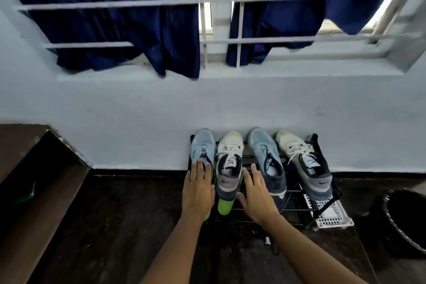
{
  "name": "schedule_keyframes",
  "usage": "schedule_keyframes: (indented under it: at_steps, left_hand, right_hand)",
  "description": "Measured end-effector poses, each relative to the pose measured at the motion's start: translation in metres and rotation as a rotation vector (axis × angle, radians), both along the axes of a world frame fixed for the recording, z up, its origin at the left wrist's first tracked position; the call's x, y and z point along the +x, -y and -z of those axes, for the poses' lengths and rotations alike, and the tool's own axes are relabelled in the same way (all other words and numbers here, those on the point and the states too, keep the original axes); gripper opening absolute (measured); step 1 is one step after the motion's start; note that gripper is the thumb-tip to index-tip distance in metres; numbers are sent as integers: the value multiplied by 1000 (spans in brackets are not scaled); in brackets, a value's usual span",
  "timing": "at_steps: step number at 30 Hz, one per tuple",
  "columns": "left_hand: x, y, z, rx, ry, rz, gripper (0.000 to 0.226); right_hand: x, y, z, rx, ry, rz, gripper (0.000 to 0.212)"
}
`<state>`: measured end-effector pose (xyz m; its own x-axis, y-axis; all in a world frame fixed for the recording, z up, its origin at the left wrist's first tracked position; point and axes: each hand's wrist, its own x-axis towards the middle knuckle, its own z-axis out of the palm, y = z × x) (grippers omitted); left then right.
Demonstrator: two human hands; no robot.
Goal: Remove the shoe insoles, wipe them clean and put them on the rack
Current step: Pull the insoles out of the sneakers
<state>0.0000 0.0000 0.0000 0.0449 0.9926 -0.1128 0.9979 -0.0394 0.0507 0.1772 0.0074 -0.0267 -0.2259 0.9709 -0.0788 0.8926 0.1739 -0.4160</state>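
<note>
Several sneakers stand in a row on a black wire shoe rack (pixel 297 208) against the wall. The two light-blue sneakers (pixel 202 145) (pixel 265 152) alternate with the two white ones (pixel 230 152) (pixel 299 152). My left hand (pixel 199 188) lies flat with straight fingers over the heel of the leftmost blue sneaker. My right hand (pixel 254 191) is spread open between the left white sneaker and the second blue sneaker, above the rack's wires. A bright green insole end (pixel 224 206) sticks out below the left white sneaker's heel. Neither hand holds anything.
A white perforated basket (pixel 327 214) sits at the rack's right end. A dark round bin (pixel 403 217) stands at the far right on the dark floor. A brown wooden ledge (pixel 34 168) fills the left side. Navy curtains (pixel 138 30) hang over a barred window above.
</note>
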Motion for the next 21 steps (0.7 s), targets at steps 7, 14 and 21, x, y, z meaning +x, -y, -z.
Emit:
schedule_keyframes:
  at_steps: [7,14,21]
  left_hand:
    - [-1,-37,95,178,46,-36,68]
    - [-9,-50,138,420,75,-35,52]
    - [-5,-48,140,517,167,-134,43]
  right_hand:
    - [-18,-28,89,88,-192,27,84]
    - [-30,-43,136,320,-439,76,64]
    - [-30,-50,147,533,-544,94,58]
